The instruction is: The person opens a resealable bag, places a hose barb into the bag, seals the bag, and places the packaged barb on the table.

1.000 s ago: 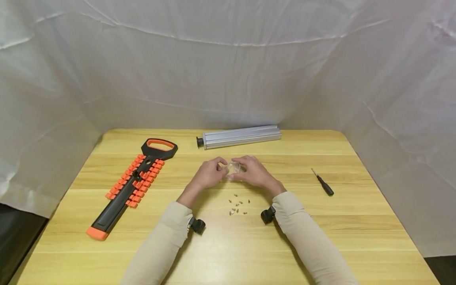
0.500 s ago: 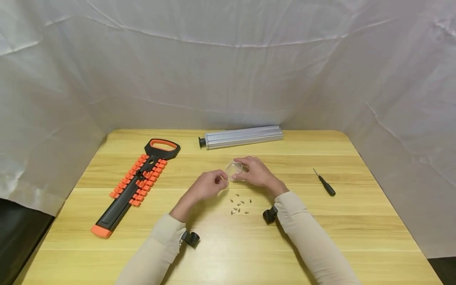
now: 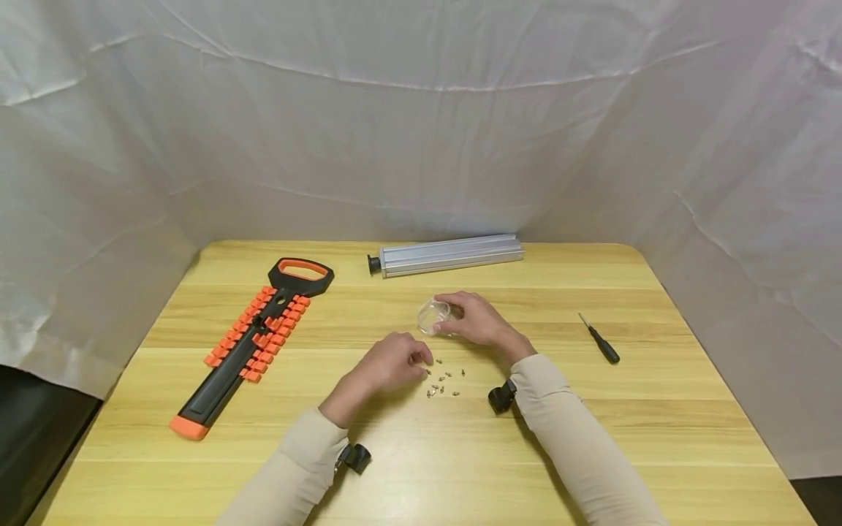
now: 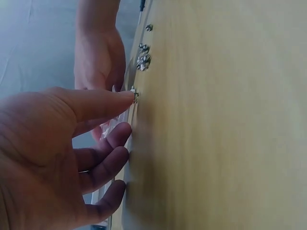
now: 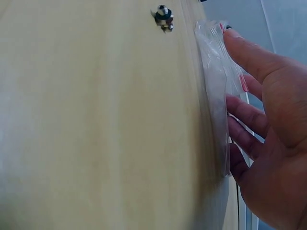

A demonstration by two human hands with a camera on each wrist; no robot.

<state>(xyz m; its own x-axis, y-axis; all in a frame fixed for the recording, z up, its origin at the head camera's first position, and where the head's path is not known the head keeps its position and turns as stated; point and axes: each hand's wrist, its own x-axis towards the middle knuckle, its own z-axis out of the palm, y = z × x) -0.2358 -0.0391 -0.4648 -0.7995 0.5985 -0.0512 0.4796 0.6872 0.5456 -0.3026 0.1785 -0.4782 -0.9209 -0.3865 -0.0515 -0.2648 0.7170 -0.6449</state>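
Note:
My right hand (image 3: 476, 319) holds a clear plastic zip bag (image 3: 434, 315) by its edge, thumb on one side and fingers on the other. A red stripe runs along the bag's mouth in the right wrist view, where the bag (image 5: 216, 81) stands low over the table. Several small metal fittings (image 3: 441, 379) lie scattered in front of the bag. My left hand (image 3: 393, 361) reaches to their left side, fingers bent and thumb apart from the index finger. In the left wrist view the thumb tip is beside one fitting (image 4: 135, 95); contact is unclear.
A black and orange rack (image 3: 226, 365) with rows of orange clips lies at the left. An aluminium profile (image 3: 452, 255) with a black knob lies along the back edge. A black-handled screwdriver (image 3: 601, 343) lies at the right. Pale curtains (image 3: 421, 146) surround the wooden table (image 3: 658, 438).
Both hands were at the bag; my left hand has let go and moved down toward the fittings. My right hand stays in place with the bag, which now appears wider.

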